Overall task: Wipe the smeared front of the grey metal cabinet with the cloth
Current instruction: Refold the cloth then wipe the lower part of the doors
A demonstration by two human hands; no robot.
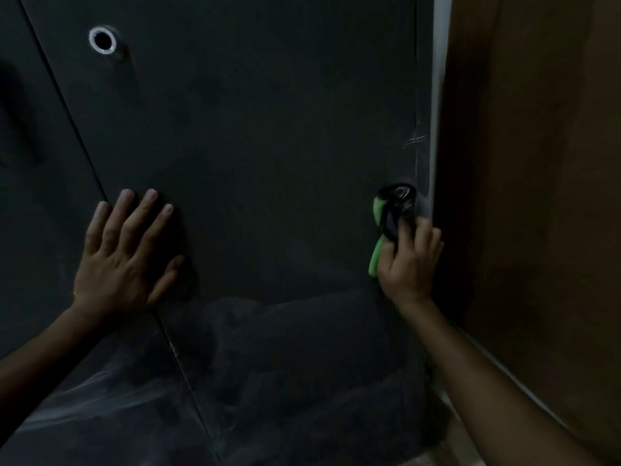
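Here we judge the wiping well under way: our right hand point(408, 260) holds the bunched green-and-black cloth point(386, 227) in curled fingers against the right edge of the grey metal cabinet point(268, 129), while our left hand point(127, 250) lies flat on the door, fingers spread, near the seam at its left edge. The front is smooth, matt sheet metal with a round chrome lock point(102, 39) near its upper left corner. Pale, chalky smears point(100, 398) remain along the bottom, so next we would probably sweep the soft cloth down and leftward.

Brown wooden panel point(537, 196) standing upright, dim light. Pale strip of floor point(453, 442) at the foot of the panel, to its left.
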